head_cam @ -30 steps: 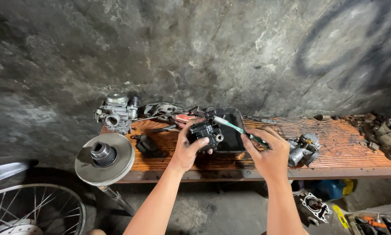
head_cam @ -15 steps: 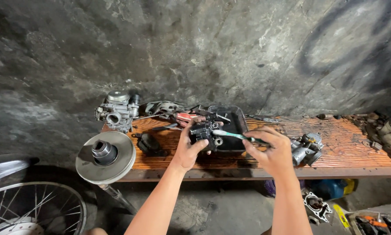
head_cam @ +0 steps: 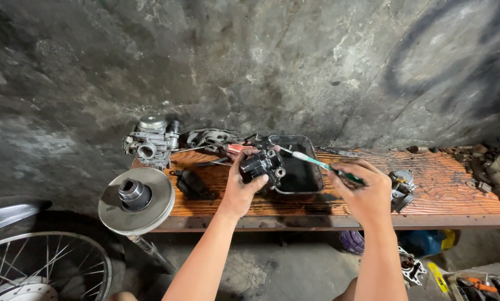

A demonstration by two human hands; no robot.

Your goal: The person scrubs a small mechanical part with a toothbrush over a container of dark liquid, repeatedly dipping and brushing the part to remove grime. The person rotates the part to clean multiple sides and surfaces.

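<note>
**Brushing a small engine part over the tray**

A carburettor (head_cam: 150, 144) and a pulley disc (head_cam: 136, 200) are sitting at the bench's (head_cam: 439, 195) left end. The left hand (head_cam: 243, 187) is clasping a dark engine part (head_cam: 262, 166) just over the black tray (head_cam: 297, 173), probably so drips land inside. The right hand (head_cam: 364, 192) is pinching a green toothbrush (head_cam: 316, 162), its bristles reaching toward the part.

Dim, even light falls from above. The concrete wall (head_cam: 250, 61) looks mottled grey, darker at the frame's corners. Deep shadow lies under the wooden bench (head_cam: 439, 195). Focus is sharp at centre, with wide-angle bending at the edges.
</note>
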